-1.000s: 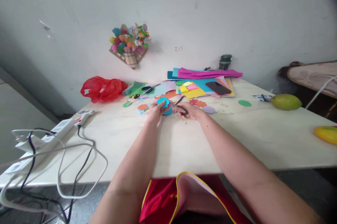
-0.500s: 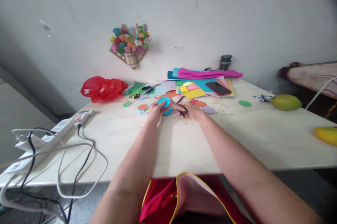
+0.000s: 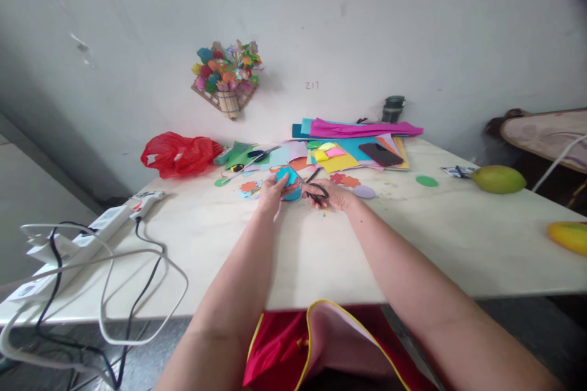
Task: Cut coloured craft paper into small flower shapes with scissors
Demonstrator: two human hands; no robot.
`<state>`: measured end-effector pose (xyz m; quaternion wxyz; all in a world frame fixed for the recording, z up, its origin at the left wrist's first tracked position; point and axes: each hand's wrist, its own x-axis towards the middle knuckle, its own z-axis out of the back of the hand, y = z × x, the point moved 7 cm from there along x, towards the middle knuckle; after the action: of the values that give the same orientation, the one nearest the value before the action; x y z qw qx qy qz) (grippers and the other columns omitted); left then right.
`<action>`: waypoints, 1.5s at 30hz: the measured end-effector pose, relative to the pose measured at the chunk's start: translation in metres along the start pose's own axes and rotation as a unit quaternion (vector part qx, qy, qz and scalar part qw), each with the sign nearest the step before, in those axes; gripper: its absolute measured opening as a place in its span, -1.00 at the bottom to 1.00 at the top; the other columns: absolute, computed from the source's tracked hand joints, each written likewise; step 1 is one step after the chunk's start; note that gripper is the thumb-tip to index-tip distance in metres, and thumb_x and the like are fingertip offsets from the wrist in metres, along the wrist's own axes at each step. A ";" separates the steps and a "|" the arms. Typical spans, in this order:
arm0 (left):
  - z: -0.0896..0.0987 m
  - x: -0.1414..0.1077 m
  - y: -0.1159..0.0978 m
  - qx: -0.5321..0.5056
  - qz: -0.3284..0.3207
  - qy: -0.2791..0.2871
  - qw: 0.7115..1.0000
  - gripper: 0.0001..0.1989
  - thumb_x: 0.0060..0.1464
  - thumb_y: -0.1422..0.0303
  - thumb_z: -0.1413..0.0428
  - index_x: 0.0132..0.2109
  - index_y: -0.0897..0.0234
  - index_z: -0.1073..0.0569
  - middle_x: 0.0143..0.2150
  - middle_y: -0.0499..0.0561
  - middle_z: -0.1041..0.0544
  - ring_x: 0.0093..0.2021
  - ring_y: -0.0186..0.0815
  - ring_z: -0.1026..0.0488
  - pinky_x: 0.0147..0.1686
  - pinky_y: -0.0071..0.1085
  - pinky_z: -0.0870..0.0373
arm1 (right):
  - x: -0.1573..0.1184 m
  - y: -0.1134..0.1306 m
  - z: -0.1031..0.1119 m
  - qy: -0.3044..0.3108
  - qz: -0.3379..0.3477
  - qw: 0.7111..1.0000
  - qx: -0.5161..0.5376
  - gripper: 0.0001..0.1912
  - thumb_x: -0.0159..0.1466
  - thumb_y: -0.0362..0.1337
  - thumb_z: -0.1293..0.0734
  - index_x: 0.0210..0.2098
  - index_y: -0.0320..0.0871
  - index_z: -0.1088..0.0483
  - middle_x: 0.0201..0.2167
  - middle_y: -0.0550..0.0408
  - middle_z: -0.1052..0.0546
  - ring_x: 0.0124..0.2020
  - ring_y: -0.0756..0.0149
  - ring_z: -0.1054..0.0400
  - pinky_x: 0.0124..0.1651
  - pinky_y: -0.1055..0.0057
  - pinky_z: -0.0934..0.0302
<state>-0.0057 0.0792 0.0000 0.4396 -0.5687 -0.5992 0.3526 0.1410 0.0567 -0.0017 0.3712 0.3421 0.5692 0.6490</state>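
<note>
A bright blue scalloped paper piece (image 3: 287, 175) is pinched in my left hand (image 3: 272, 190) over the middle of the table. My right hand (image 3: 331, 193) grips a pair of black-handled scissors (image 3: 317, 193), whose blades point left and touch or nearly touch the blue paper's edge. Below the held piece lies another blue paper (image 3: 292, 194). Red and orange paper flowers (image 3: 350, 182) and a lilac oval (image 3: 364, 192) rest just right of my right hand. An orange paper flower (image 3: 248, 186) lies to the left of my left hand.
Coloured sheets (image 3: 340, 162) and a phone (image 3: 380, 154) lie at the back. A second pair of scissors (image 3: 263, 153) is near a red plastic bag (image 3: 178, 154). A power strip (image 3: 98, 232) with cables occupies the left; a green mango (image 3: 498, 178) sits right.
The scissors' handles have turned slightly in my right hand and the blades look closer together. The blue piece has shifted or turned very slightly in my left hand.
</note>
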 end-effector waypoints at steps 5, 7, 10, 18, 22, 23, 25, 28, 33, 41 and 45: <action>0.003 0.002 0.001 0.010 -0.007 -0.013 1.000 -0.62 -0.14 0.17 -0.35 -0.30 0.33 -0.43 -0.46 0.02 -0.58 -0.48 -0.27 -0.56 -0.37 -0.37 -0.52 | -0.001 -0.001 0.002 0.006 -0.015 1.000 -0.004 -0.58 0.14 0.04 -0.41 -0.37 -0.25 -0.40 -0.66 0.13 -0.45 -0.73 0.50 -0.28 -0.78 0.61 0.09; 0.005 0.002 0.001 0.006 -0.011 -0.015 1.000 -0.60 -0.13 0.12 -0.34 -0.29 0.31 -0.41 -0.46 0.01 -0.57 -0.46 -0.25 -0.57 -0.38 -0.37 -0.52 | -0.003 0.001 0.004 0.010 -0.018 1.000 -0.009 -0.58 0.15 0.04 -0.40 -0.37 -0.26 -0.40 -0.68 0.13 -0.45 -0.74 0.49 -0.27 -0.78 0.61 0.09; 0.006 0.005 0.002 -0.002 -0.020 -0.010 1.000 -0.57 -0.13 0.06 -0.32 -0.30 0.30 -0.40 -0.46 -0.01 -0.55 -0.43 -0.23 -0.58 -0.36 -0.36 -0.52 | -0.006 0.004 0.009 0.003 -0.012 1.000 -0.001 -0.59 0.19 0.03 -0.36 -0.36 -0.26 -0.42 -0.68 0.12 -0.46 -0.75 0.50 -0.26 -0.77 0.60 0.09; 0.001 0.006 0.005 -0.017 -0.026 0.032 0.999 -0.57 -0.14 0.06 -0.32 -0.29 0.30 -0.43 -0.42 0.00 -0.57 -0.38 -0.22 -0.60 -0.30 -0.35 -0.53 | -0.003 0.003 0.010 -0.054 -0.016 0.998 0.001 -0.61 0.13 -0.03 -0.45 -0.48 -0.25 -0.36 -0.68 0.14 -0.44 -0.77 0.54 -0.24 -0.79 0.63 0.12; -0.005 0.004 0.008 -0.014 -0.017 0.049 0.999 -0.63 -0.09 0.12 -0.31 -0.28 0.32 -0.45 -0.36 0.07 -0.61 -0.39 -0.22 -0.59 -0.31 -0.33 -0.53 | 0.003 -0.002 0.006 -0.047 -0.016 0.999 -0.011 -0.61 0.12 -0.03 -0.46 -0.48 -0.22 -0.32 -0.67 0.15 -0.45 -0.76 0.55 -0.25 -0.81 0.64 0.13; -0.006 0.004 0.008 -0.014 -0.018 0.050 0.998 -0.63 -0.08 0.13 -0.31 -0.28 0.33 -0.46 -0.35 0.08 -0.61 -0.39 -0.22 -0.59 -0.31 -0.33 -0.53 | 0.003 -0.003 0.005 -0.043 -0.015 0.999 -0.014 -0.61 0.13 -0.03 -0.46 -0.47 -0.22 -0.32 -0.66 0.15 -0.45 -0.76 0.55 -0.25 -0.81 0.64 0.12; -0.004 0.005 0.006 -0.017 -0.027 0.039 0.999 -0.63 -0.09 0.13 -0.31 -0.29 0.33 -0.47 -0.37 0.08 -0.60 -0.38 -0.22 -0.59 -0.28 -0.32 -0.53 | 0.003 -0.003 0.004 -0.032 -0.015 0.999 -0.020 -0.62 0.13 -0.03 -0.45 -0.45 -0.21 -0.32 -0.66 0.15 -0.45 -0.75 0.55 -0.25 -0.80 0.65 0.11; 0.006 0.007 0.001 -0.030 -0.051 -0.012 0.998 -0.62 -0.12 0.12 -0.33 -0.31 0.32 -0.46 -0.42 0.02 -0.57 -0.37 -0.25 -0.58 -0.23 -0.31 -0.53 | 0.000 -0.001 0.003 -0.016 -0.019 0.999 -0.036 -0.63 0.13 -0.05 -0.45 -0.45 -0.22 -0.33 -0.67 0.15 -0.45 -0.75 0.55 -0.24 -0.79 0.65 0.10; 0.022 0.008 -0.007 -0.048 -0.077 -0.079 0.993 -0.61 -0.15 0.12 -0.34 -0.34 0.32 -0.42 -0.46 -0.06 -0.53 -0.45 -0.36 -0.54 -0.28 -0.39 -0.52 | -0.004 0.000 0.007 0.026 -0.030 0.998 -0.058 -0.64 0.12 -0.05 -0.45 -0.44 -0.24 -0.36 -0.67 0.13 -0.45 -0.74 0.53 -0.25 -0.78 0.63 0.10; 0.021 0.009 -0.003 -0.060 -0.046 -0.083 0.994 -0.62 -0.15 0.21 -0.36 -0.39 0.30 -0.34 -0.52 -0.08 -0.49 -0.43 -0.29 -0.57 -0.31 -0.37 -0.52 | 0.000 -0.002 0.020 -0.024 0.002 1.000 -0.008 -0.61 0.08 -0.02 -0.46 -0.45 -0.25 -0.37 -0.62 0.12 -0.46 -0.71 0.53 -0.23 -0.70 0.57 0.02; 0.017 0.009 -0.001 -0.044 -0.042 -0.052 0.997 -0.59 -0.18 0.18 -0.37 -0.41 0.28 -0.32 -0.58 -0.12 -0.44 -0.43 -0.24 -0.58 -0.32 -0.35 -0.52 | -0.002 0.007 0.015 -0.005 0.038 0.999 -0.018 -0.60 0.10 0.00 -0.43 -0.44 -0.26 -0.39 -0.58 0.10 -0.48 -0.66 0.50 -0.27 -0.64 0.54 -0.03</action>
<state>-0.0214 0.0890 -0.0038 0.3965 -0.5425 -0.6599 0.3361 0.1540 0.0616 0.0069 0.3551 0.3600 0.5418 0.6714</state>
